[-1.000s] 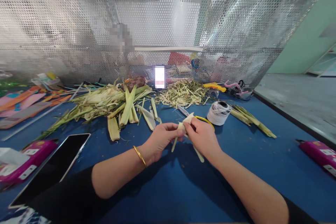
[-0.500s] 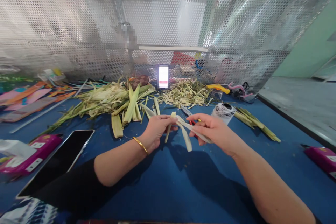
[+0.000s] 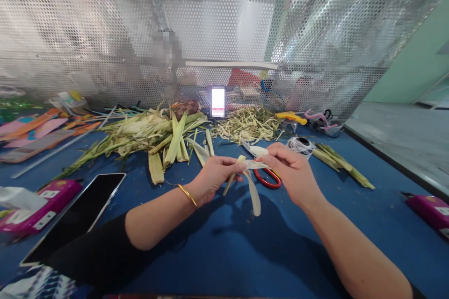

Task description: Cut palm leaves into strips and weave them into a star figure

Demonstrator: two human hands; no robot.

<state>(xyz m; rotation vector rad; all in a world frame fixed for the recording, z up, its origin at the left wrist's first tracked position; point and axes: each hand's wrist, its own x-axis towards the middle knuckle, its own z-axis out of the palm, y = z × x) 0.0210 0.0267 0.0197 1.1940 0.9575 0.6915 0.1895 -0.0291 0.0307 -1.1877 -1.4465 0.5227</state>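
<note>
Left hand (image 3: 214, 175) pinches likely light, tearable husk strips (image 3: 255, 197) at their crossing, the best hold; right hand (image 3: 296, 175) grips one

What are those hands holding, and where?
Pale husk strips: the left hand pinches where they meet; the right hand grips one farther along.

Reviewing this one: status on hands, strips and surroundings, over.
Left hand pinching pale leaf strips. Right hand fingering one strip. Strips raised over blue table. Scissors lying close behind, partly covered; possible snag.
</note>
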